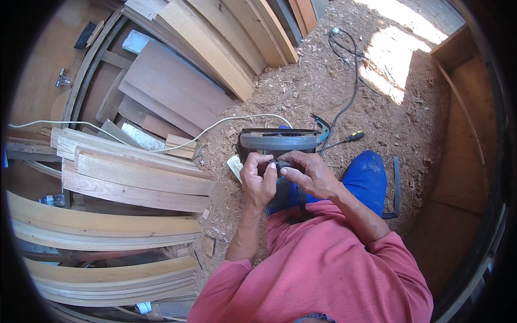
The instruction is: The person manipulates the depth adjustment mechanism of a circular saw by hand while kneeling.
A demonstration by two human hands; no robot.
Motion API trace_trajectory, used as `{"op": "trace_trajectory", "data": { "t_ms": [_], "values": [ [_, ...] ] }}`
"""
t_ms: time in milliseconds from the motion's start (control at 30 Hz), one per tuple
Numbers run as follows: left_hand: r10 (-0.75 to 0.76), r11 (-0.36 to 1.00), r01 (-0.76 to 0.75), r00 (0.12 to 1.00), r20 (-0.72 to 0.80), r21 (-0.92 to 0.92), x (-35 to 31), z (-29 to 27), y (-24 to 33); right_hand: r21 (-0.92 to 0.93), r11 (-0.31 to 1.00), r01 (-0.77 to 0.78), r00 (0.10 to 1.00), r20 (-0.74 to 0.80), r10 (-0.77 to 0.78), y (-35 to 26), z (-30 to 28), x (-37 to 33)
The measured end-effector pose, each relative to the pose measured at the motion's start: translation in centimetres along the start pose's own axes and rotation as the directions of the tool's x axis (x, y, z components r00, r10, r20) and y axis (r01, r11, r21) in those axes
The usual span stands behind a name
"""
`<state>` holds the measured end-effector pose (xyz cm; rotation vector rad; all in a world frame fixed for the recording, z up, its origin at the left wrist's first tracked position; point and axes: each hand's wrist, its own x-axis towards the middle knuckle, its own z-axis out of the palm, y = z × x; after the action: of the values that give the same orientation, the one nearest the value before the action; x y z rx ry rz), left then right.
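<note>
Both hands meet in front of my body over my lap. My left hand [257, 178] pinches a small dark piece [278, 164] between thumb and fingers; its exact kind is too small to tell. From the other side, the fingers and thumb of my right hand [315, 175] close on the same piece. Just beyond the hands sits a grey and black power tool [280, 141], its lower part partly hidden by my fingers. To its right is a claw hammer [324, 128] with a blue-green head. Beside that lies a screwdriver [353, 137] with a yellow and black handle.
Stacked boards [140, 177] fill the left side, with more planks [210, 37] at the top. A white cord [215, 127] crosses toward the tool. A black cable [355, 81] lies on the shavings-covered ground [301, 91]. At right stands a wooden panel [458, 161].
</note>
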<state>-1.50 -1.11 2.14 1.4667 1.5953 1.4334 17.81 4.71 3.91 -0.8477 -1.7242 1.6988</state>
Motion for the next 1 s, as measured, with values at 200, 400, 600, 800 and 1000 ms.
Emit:
{"op": "trace_trajectory", "data": {
  "t_ms": [200,400,600,800,1000],
  "values": [
    [0.138,0.99,-0.14,0.989,0.06,0.029,-0.4,-0.3,0.1,-0.261,0.928,0.266,0.961,-0.006,-0.277,0.0,0.3,-0.1],
    [0.174,0.985,-0.175,0.983,0.061,0.0,-0.7,-0.3,0.7,-0.312,0.913,0.262,0.956,-0.046,-0.29,0.2,0.4,-0.9],
    [0.037,0.99,-0.038,0.999,-0.011,-0.138,-1.6,0.0,0.4,-0.139,0.961,0.24,0.97,-0.01,-0.244,0.2,-0.1,-1.0],
    [0.047,0.984,-0.025,0.991,0.123,-0.176,-0.8,-1.5,0.0,-0.098,0.965,0.242,0.967,-0.059,-0.248,0.9,0.2,-1.2],
    [0.021,0.982,0.02,0.977,0.212,-0.188,0.0,-2.1,0.3,-0.261,0.938,0.228,0.961,-0.095,-0.26,0.2,0.5,-1.3]
  ]
}}
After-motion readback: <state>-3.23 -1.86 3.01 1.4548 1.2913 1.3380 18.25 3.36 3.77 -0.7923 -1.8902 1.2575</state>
